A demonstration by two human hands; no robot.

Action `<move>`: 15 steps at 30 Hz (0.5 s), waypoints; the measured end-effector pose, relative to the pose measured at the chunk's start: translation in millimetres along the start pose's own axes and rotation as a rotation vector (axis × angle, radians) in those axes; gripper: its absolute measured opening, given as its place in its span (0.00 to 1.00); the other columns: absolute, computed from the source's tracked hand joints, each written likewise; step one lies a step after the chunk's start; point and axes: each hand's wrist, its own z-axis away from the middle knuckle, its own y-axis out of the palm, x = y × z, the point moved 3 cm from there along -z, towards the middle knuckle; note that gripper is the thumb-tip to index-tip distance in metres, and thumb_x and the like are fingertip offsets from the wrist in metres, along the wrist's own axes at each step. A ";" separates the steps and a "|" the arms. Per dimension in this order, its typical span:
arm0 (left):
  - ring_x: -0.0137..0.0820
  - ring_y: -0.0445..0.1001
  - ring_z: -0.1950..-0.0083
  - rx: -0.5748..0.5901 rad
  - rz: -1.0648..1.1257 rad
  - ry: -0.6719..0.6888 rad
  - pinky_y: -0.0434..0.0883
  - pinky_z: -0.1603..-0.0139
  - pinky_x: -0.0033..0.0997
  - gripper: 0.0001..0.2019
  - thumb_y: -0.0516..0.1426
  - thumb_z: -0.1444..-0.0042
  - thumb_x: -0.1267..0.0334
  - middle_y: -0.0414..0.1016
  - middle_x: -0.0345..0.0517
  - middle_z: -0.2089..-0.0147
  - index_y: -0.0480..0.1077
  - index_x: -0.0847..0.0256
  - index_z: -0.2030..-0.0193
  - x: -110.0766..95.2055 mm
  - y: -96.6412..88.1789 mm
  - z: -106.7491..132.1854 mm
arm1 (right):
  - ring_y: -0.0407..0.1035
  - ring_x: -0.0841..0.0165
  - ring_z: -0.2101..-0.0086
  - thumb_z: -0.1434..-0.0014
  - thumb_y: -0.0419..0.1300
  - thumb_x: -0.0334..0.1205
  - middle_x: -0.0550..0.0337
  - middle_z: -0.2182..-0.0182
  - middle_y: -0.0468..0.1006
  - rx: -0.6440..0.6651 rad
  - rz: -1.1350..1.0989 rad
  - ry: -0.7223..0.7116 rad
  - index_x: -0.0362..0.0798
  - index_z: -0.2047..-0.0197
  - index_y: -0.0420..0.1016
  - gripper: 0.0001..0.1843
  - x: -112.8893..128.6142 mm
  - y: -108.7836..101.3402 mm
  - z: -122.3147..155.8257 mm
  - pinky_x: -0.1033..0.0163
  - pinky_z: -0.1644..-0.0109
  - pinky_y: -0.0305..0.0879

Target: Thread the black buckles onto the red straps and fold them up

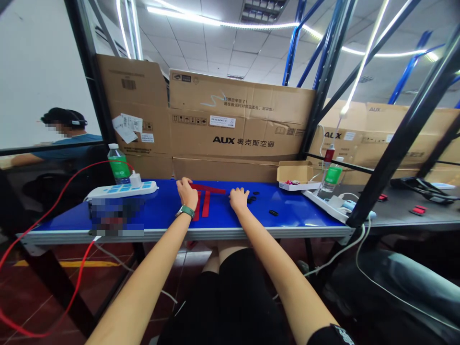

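Note:
Several flat red strips lie on the blue tabletop (pixel 161 211). One red strip (pixel 212 189) runs crosswise at the top, while two others, a right upright strip (pixel 206 204) and a left upright strip (pixel 196 211), point toward me. My left hand (pixel 187 193), with a green-banded watch on its wrist, has its fingers curled at the left end of the crosswise strip; the fingertips are partly hidden. Just past that strip's right end, my right hand (pixel 238 197) rests on the tabletop, fingers bent and slightly apart. Small black pieces (pixel 252 198) lie beside it, with a black oval piece (pixel 273 212) farther right.
An open small carton (pixel 296 176) stands at the back right. A left power strip (pixel 124 190) and a green-labelled bottle (pixel 119 164) are on the left; a right power strip (pixel 327 207) borders the right. Cardboard (pixel 237 129) walls the back. A person (pixel 68 139) sits at far left.

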 end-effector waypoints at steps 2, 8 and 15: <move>0.44 0.68 0.49 -0.015 -0.003 -0.079 0.64 0.43 0.44 0.18 0.52 0.53 0.82 0.65 0.56 0.53 0.67 0.62 0.56 -1.1 -5.3 0.6 | 0.62 0.44 0.43 0.41 0.59 0.29 0.33 0.46 0.74 0.001 -0.033 0.046 0.43 0.42 0.75 0.23 -3.1 -0.1 0.4 0.37 0.41 0.54; 0.59 0.61 0.39 -0.051 -0.212 -0.132 0.59 0.43 0.63 0.12 0.57 0.48 0.73 0.61 0.67 0.40 0.70 0.63 0.56 -12.3 -11.3 11.6 | 0.55 0.37 0.37 0.37 0.55 0.38 0.29 0.36 0.64 -0.118 -0.109 0.189 0.41 0.40 0.73 0.23 -8.0 0.4 1.4 0.30 0.39 0.50; 0.61 0.63 0.34 0.493 -0.277 0.134 0.56 0.37 0.71 0.20 0.61 0.47 0.47 0.70 0.60 0.37 0.76 0.50 0.49 10.5 35.5 21.6 | 0.47 0.37 0.33 0.32 0.51 0.54 0.28 0.34 0.60 0.074 -0.181 0.336 0.45 0.33 0.67 0.31 -26.2 21.7 -3.1 0.13 0.44 0.35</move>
